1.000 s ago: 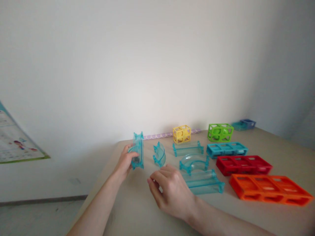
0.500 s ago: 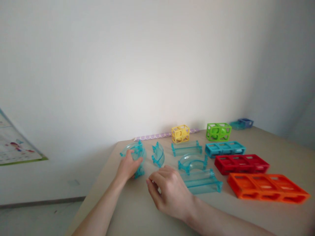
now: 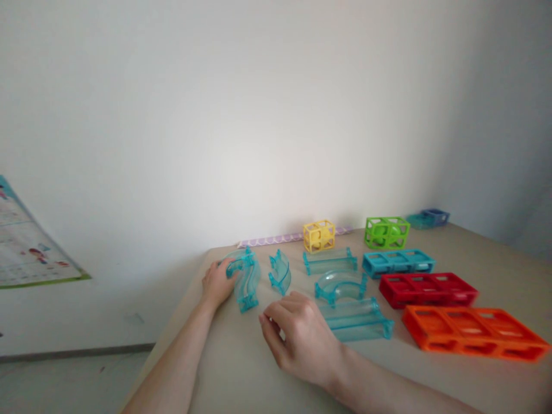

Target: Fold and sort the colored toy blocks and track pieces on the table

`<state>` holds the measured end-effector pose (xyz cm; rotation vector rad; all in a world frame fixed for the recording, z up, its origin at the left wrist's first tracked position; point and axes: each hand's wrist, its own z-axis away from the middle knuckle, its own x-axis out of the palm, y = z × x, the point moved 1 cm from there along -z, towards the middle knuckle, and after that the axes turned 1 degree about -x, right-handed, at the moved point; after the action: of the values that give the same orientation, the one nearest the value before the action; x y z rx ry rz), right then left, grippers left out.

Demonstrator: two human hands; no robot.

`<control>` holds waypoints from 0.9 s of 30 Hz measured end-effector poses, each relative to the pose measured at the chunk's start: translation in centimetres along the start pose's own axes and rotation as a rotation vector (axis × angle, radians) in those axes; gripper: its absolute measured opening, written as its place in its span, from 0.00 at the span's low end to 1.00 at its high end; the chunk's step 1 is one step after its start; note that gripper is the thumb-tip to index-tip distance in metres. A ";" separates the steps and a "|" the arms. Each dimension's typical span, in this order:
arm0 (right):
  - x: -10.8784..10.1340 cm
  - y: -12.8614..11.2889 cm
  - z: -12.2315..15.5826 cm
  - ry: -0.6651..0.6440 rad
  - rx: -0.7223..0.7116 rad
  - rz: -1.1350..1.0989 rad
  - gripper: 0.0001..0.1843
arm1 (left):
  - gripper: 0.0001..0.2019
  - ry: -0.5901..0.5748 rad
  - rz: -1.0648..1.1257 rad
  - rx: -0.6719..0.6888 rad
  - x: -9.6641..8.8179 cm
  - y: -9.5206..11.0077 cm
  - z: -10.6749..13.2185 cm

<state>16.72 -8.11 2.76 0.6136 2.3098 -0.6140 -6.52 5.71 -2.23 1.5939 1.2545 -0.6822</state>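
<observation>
Head view: left hand (image 3: 218, 283) fingers touching curved track (image 3: 245, 277) lying on table (image 3: 241, 368).

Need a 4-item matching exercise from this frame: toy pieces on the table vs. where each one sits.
Things
1. curved clear teal plastic track piece
2. yellow plastic cage cube
3. red plastic frame block
4. orange plastic frame block

Places
a. between the blue plastic frame block and the orange one
b. touching the left hand
c. frontmost of the frame blocks, on the right
d. at the back, by the purple strip along the wall

Pairs: 1-b, 2-d, 3-a, 4-c
</observation>
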 end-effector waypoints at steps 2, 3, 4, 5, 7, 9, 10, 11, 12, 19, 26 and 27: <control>0.0 0.0 0.0 -0.003 -0.001 0.000 0.12 | 0.18 0.019 0.010 -0.023 0.3 -0.4 -0.3; 0.0 0.0 0.0 -0.003 -0.001 0.003 0.12 | 0.17 0.029 0.017 -0.032 0.3 -0.6 -0.4; -0.1 0.0 0.0 -0.003 -0.002 0.006 0.12 | 0.16 0.039 0.024 -0.038 0.3 -0.8 -0.5; -0.1 0.0 0.0 -0.004 -0.003 0.008 0.12 | 0.15 0.047 0.032 -0.043 0.3 -0.9 -0.6; 0.0 0.0 0.0 -0.007 -0.005 0.009 0.12 | 0.13 0.066 0.046 -0.055 0.3 -1.2 -0.8; 0.0 0.0 0.1 -0.010 -0.005 0.006 0.12 | 0.11 0.084 0.057 -0.072 0.2 -1.3 -0.9; 0.0 0.0 0.1 -0.011 -0.004 0.004 0.12 | 0.09 0.092 0.061 -0.082 0.2 -1.4 -0.9; 0.0 0.0 0.0 -0.011 -0.003 0.004 0.12 | 0.08 0.098 0.063 -0.092 0.1 -1.4 -0.9; -0.1 0.0 0.0 -0.011 -0.002 0.004 0.12 | 0.07 0.101 0.062 -0.104 0.1 -1.5 -0.8; -0.1 -0.1 0.0 -0.008 0.001 0.004 0.13 | 0.12 0.133 -0.007 -0.232 -0.4 -1.5 -0.8; -0.1 -0.1 0.0 0.007 0.001 0.004 0.12 | 0.18 0.136 0.039 -0.272 -0.4 -1.1 -0.8; -0.1 -0.1 0.0 0.008 0.001 0.004 0.12 | 0.16 0.142 0.061 -0.277 -0.5 -1.1 -0.8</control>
<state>16.77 -8.20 2.84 0.6220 2.3149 -0.6126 -7.82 6.27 -1.90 1.4625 1.3347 -0.3442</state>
